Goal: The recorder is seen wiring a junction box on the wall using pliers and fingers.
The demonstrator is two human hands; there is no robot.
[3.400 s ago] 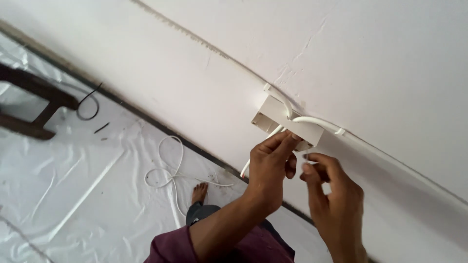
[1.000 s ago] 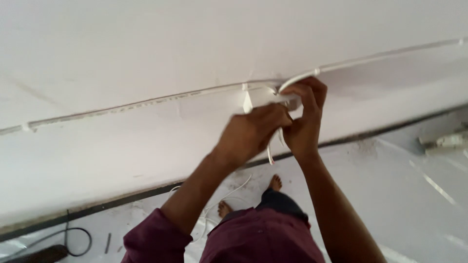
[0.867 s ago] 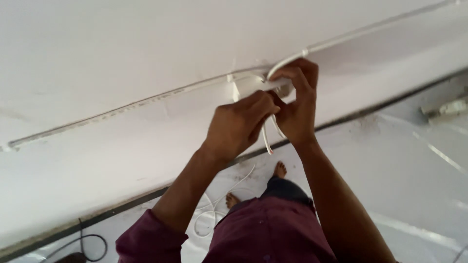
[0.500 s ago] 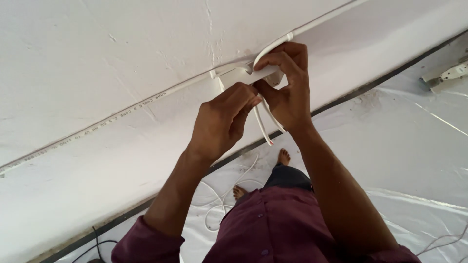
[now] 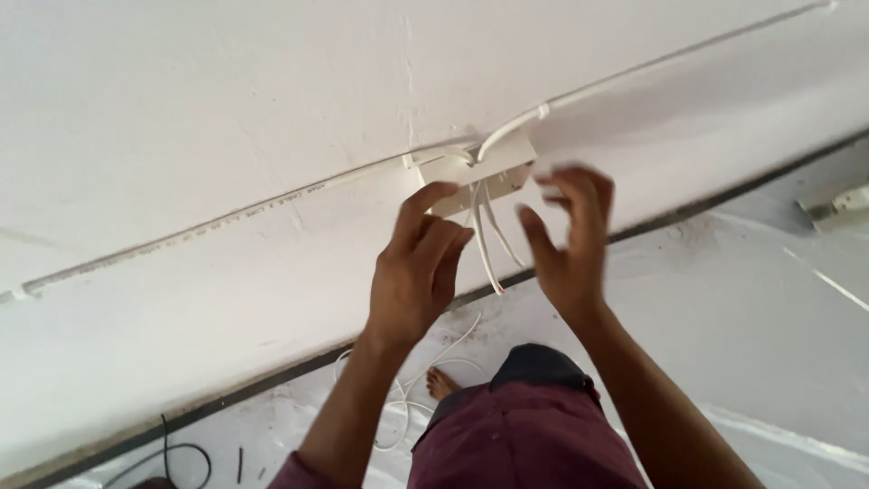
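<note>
A white junction box [image 5: 484, 165] is fixed to the white wall [image 5: 226, 109], with a white cable [image 5: 634, 72] clipped along the wall entering it. Two loose white wires [image 5: 484, 244] hang down out of the box, their ends bare. My left hand [image 5: 418, 267] is raised just below the box, its index fingertip touching the box's lower left edge, fingers apart and holding nothing. My right hand [image 5: 570, 240] hovers to the right of the hanging wires, fingers spread, blurred, not touching them.
Clear plastic sheeting [image 5: 769, 326] covers the floor below. A coil of white wire [image 5: 407, 398] lies by my bare foot [image 5: 441, 383]. A black cable [image 5: 181, 457] lies at the lower left and a white fitting [image 5: 837, 206] at the right edge.
Both hands have let go of the box and wires and drawn back a little. The wires now hang free. The view has swung so the box sits higher.
</note>
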